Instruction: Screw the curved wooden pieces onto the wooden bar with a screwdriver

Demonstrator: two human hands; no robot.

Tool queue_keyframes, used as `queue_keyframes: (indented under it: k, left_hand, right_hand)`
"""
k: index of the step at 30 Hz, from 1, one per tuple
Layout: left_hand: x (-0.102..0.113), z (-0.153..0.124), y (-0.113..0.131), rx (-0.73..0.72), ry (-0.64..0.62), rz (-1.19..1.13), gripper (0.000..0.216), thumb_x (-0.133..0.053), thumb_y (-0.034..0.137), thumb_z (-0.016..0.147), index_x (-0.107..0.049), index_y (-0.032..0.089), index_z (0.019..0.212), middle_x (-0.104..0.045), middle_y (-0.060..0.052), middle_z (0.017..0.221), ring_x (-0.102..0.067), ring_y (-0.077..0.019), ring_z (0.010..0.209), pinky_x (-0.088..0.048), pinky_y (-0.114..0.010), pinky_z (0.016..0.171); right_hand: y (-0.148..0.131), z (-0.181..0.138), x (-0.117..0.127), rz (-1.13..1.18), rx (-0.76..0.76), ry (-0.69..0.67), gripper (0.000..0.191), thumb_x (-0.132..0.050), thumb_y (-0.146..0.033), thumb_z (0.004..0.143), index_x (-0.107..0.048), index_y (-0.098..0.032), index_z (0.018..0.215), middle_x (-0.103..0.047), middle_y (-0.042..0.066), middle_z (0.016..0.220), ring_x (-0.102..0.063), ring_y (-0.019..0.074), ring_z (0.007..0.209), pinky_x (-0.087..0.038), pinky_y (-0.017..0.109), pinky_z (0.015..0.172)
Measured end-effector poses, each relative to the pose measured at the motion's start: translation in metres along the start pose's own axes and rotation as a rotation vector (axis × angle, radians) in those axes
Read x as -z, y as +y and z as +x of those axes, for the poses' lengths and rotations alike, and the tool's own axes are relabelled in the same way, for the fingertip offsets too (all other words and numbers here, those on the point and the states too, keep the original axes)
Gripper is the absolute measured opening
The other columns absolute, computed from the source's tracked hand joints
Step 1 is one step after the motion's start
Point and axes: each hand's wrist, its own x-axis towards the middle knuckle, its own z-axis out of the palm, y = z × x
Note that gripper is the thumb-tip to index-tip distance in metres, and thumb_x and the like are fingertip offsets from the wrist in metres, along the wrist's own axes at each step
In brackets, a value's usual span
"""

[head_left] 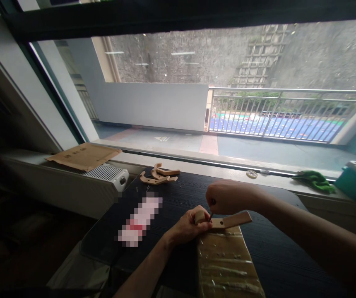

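Left hand point(186, 227): closed on the near end of a wooden piece point(232, 220), low centre of frame.
Right hand point(224, 198): fingers pinched round a thin tool point(210, 215), tip on the wood.
Wooden piece: resting on a taped box point(227, 265).
Beyond: curved wooden parts point(159, 174), centre-left on the dark table point(274, 248); green cloth point(316, 181), right sill.

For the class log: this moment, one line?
left hand: grips flat tan wooden piece | right hand: thin dark tool at it
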Motion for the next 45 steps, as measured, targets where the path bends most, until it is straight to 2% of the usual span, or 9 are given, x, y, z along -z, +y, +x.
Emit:
queue_keyframes:
  k: [7,12,17,20,24,31,35,38,45]
  left_hand:
    - [-0.003,0.0,-0.002,0.01,0.047,0.044,0.026,-0.07,0.036,0.071,-0.056,0.015,0.076,-0.051,0.002,0.074,-0.045,-0.0109,0.068,-0.037,-0.022,0.062]
    - [-0.004,0.0,-0.002,-0.006,0.069,0.055,0.023,-0.068,0.033,0.072,-0.054,0.015,0.074,-0.049,0.002,0.073,-0.044,-0.0106,0.067,-0.037,-0.022,0.063]
    - [-0.004,-0.001,0.002,-0.025,0.057,0.062,0.022,-0.069,0.032,0.07,-0.054,0.015,0.072,-0.051,0.002,0.075,-0.046,-0.0106,0.068,-0.036,-0.022,0.064]
    - [-0.004,-0.001,0.004,-0.024,0.056,0.063,0.024,-0.069,0.034,0.07,-0.054,0.015,0.07,-0.052,0.001,0.076,-0.046,-0.0109,0.07,-0.037,-0.022,0.064]
    - [-0.004,-0.001,0.002,-0.008,0.057,0.067,0.025,-0.069,0.035,0.07,-0.055,0.015,0.071,-0.052,0.001,0.075,-0.047,-0.0113,0.069,-0.037,-0.023,0.064]
    - [-0.006,-0.001,0.0,0.01,0.086,0.065,0.027,-0.069,0.037,0.07,-0.052,0.016,0.07,-0.051,0.002,0.069,-0.044,-0.0101,0.064,-0.036,-0.023,0.06]
    - [-0.006,-0.003,0.004,0.009,0.083,0.068,0.026,-0.07,0.035,0.069,-0.055,0.015,0.072,-0.053,0.002,0.072,-0.046,-0.011,0.067,-0.037,-0.023,0.062]
    - [-0.007,-0.003,0.005,0.011,0.085,0.064,0.025,-0.07,0.035,0.07,-0.055,0.014,0.071,-0.053,0.002,0.073,-0.046,-0.0108,0.067,-0.037,-0.023,0.062]
    - [-0.007,-0.002,0.003,0.002,0.079,0.076,0.024,-0.069,0.035,0.07,-0.059,0.013,0.075,-0.051,0.001,0.074,-0.045,-0.0112,0.068,-0.038,-0.024,0.063]
  right_hand:
    - [-0.017,-0.001,0.007,-0.048,0.013,-0.014,0.02,-0.054,-0.015,0.072,-0.073,-0.009,0.078,-0.067,0.009,0.068,-0.053,0.013,0.057,-0.029,0.024,0.048]
    - [0.0,0.002,-0.001,0.017,-0.035,-0.034,0.025,-0.051,-0.02,0.075,-0.073,-0.011,0.084,-0.068,0.008,0.071,-0.052,0.0119,0.054,-0.031,0.022,0.046]
    - [0.013,-0.007,-0.004,0.045,0.033,0.016,0.036,-0.06,-0.023,0.067,-0.069,-0.019,0.102,-0.069,0.005,0.089,-0.058,0.0166,0.071,-0.035,0.022,0.051]
    - [0.008,-0.009,-0.001,0.022,0.092,0.054,0.029,-0.056,-0.014,0.068,-0.07,-0.017,0.093,-0.068,0.007,0.091,-0.057,0.0163,0.075,-0.035,0.023,0.055]
    - [-0.002,-0.007,-0.001,-0.024,0.11,0.075,0.021,-0.051,-0.011,0.074,-0.071,-0.011,0.081,-0.068,0.009,0.079,-0.056,0.0149,0.067,-0.032,0.025,0.054]
    - [-0.005,-0.007,0.002,-0.073,-0.023,0.064,0.023,-0.051,-0.02,0.076,-0.071,-0.012,0.084,-0.068,0.01,0.075,-0.058,0.0171,0.064,-0.031,0.025,0.051]
    - [-0.009,-0.012,0.009,-0.098,0.026,0.036,0.024,-0.058,-0.016,0.07,-0.071,-0.017,0.091,-0.069,0.007,0.082,-0.059,0.0174,0.069,-0.032,0.025,0.054]
    - [-0.015,-0.013,0.011,-0.116,0.067,0.022,0.02,-0.053,-0.009,0.073,-0.071,-0.014,0.08,-0.069,0.007,0.077,-0.058,0.015,0.066,-0.031,0.025,0.053]
    - [-0.013,-0.008,0.003,-0.117,0.036,0.038,0.022,-0.049,-0.015,0.079,-0.07,-0.01,0.078,-0.068,0.011,0.072,-0.058,0.0167,0.063,-0.03,0.026,0.051]
